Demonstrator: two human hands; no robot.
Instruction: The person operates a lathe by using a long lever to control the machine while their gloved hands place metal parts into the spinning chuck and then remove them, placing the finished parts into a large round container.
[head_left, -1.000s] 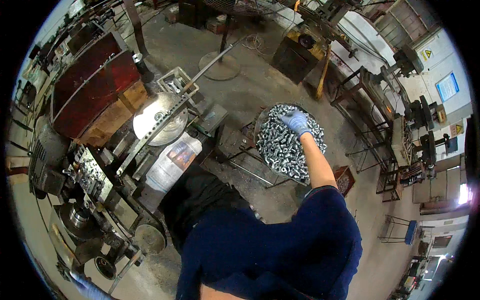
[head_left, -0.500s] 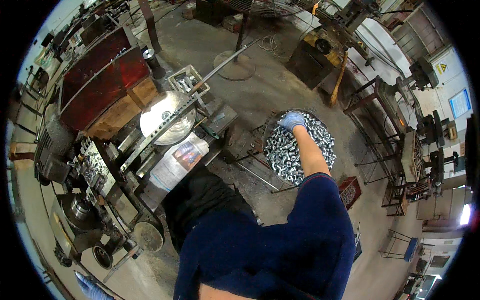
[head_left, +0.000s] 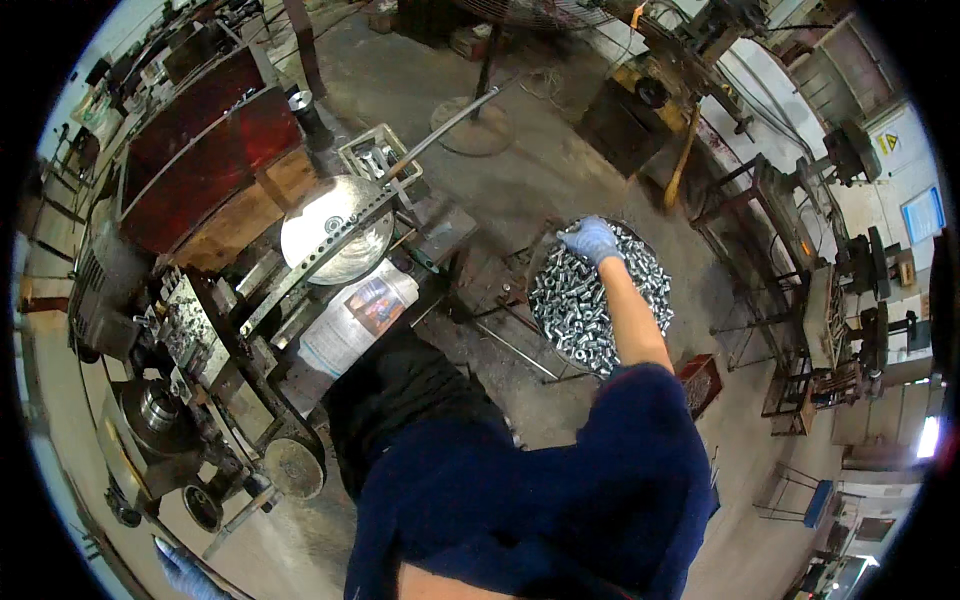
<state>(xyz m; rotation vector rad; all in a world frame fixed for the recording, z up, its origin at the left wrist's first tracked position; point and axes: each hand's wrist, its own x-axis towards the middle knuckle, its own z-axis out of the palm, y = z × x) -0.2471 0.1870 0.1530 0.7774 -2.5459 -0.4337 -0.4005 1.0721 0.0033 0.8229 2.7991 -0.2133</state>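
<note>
My right hand point(head_left: 594, 241), in a light blue-grey glove, is at the far left part of a round tub point(head_left: 533, 262) heaped with small shiny metal sleeves point(head_left: 590, 318). Its fingers curl down at the top of the pile, closed around a sleeve that is mostly hidden. Down at the lower left edge, my left hand point(head_left: 187, 577) wears a similar glove and lies beside a dark bar point(head_left: 216, 577). Only part of that hand shows, and its grip cannot be made out.
A machine with a bright round metal disc point(head_left: 338, 230) and a long perforated bar point(head_left: 320, 262) stands on the left. A printed sack point(head_left: 358, 318) lies beside it. Behind are a red bin point(head_left: 215, 165) and a small tray of parts point(head_left: 380, 158). A red box point(head_left: 700, 384) sits right of the tub.
My right hand has shifted slightly right and its fingers have lifted a little on the pile. My left hand stays by the bar at the lower left. The view has moved slightly.
</note>
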